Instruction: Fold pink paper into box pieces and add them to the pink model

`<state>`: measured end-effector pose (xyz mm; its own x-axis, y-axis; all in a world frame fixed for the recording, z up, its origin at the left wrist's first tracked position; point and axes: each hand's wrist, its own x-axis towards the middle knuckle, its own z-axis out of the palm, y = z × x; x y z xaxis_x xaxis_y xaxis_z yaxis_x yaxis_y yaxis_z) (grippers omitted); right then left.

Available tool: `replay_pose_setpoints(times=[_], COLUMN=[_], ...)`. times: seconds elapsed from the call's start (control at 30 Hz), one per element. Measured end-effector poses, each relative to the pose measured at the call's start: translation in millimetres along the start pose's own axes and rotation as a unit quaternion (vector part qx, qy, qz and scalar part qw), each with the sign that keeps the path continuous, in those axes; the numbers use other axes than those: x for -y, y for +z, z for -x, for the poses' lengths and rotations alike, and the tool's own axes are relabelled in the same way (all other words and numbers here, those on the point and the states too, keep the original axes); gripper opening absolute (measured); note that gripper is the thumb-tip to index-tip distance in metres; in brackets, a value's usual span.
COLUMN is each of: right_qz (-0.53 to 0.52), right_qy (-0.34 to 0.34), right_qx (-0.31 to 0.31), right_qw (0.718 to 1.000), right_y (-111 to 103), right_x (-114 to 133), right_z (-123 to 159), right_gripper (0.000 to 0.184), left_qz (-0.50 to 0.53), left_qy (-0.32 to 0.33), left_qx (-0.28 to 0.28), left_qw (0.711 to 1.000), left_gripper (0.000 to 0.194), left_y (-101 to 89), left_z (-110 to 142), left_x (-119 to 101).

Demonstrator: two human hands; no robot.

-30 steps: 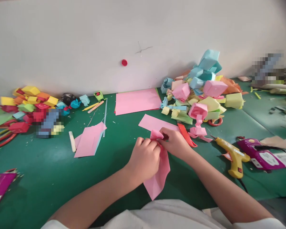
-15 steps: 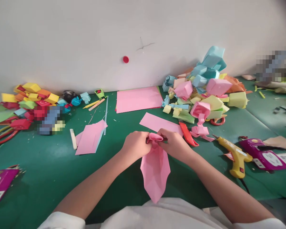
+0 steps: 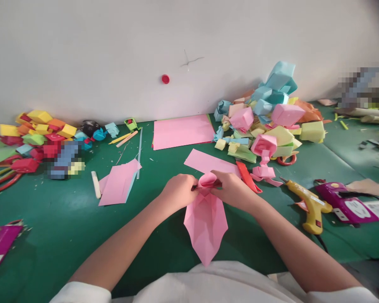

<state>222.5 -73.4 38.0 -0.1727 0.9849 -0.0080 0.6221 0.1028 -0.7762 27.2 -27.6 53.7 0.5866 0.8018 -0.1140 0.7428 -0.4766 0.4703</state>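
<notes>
Folded pink paper (image 3: 206,227), six o'clock: upper part pinched between fingers of left hand (image 3: 180,190) and right hand (image 3: 235,191); lower point near white shirt (image 3: 214,284). Green tabletop (image 3: 53,235) extends toward eight o'clock. Glue gun (image 3: 309,206), four o'clock.

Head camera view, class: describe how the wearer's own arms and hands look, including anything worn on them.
The left hand and right hand are ungloved, and both forearms are bare. No watch, bracelet or ring shows, though some fingers are hidden. Plain white sleeves match the white top; no markings are visible.
</notes>
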Motion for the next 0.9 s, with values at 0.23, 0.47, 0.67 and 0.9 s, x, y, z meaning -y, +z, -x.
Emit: replay_pose_setpoints(times=[0.23, 0.47, 0.67, 0.9], right_qz=[0.003, 0.002, -0.012, -0.023], right_qy=[0.006, 0.017, 0.011, -0.011], right_qx=[-0.004, -0.020, -0.018, -0.010], right_qw=[1.000, 1.000, 1.000, 1.000], right_y=[2.5, 0.2, 0.3, -5.1], right_x=[-0.1, 0.2, -2.0, -1.9], right_z=[-2.1, -1.9, -1.6, -1.0], right_gripper=[0.013, 0.017, 0.019, 0.024], left_qz=[-0.017, -0.022, -0.028, 0.015], left_qy=[-0.006, -0.003, -0.002, 0.093], left_qx=[-0.012, -0.040, -0.030, -0.096], left_qw=[1.000, 0.999, 0.999, 0.991], left_gripper=[0.037, 0.032, 0.033, 0.022], left_y=[3.6, 3.4, 0.3, 7.5], left_z=[0.8, 3.3, 3.7, 6.5], left_x=[0.4, -1.6, 2.0, 6.5])
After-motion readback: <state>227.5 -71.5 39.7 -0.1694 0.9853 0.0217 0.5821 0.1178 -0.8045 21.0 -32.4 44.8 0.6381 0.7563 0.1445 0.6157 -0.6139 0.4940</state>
